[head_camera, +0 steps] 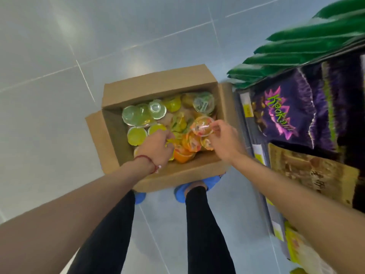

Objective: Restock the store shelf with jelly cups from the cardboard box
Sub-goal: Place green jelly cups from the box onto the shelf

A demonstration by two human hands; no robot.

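An orange jelly cup (202,126) sits just above the heap, pinched at its rim between the thumb and fingertips of the right hand (225,139), a light hold that we judge suits a soft-sided cup about to be carried off. The left hand (156,147) reaches down among the yellow and orange jelly cups (136,135), fingers curled into the pile; we cannot tell whether they have closed on one. The open cardboard box (158,84) stands on the tiled floor (59,56) at the person's feet, flaps folded out, right beside the shelf (246,109), which we take as keeping each trip short. Purple snack bags (286,115) fill the shelf face nearest the box.
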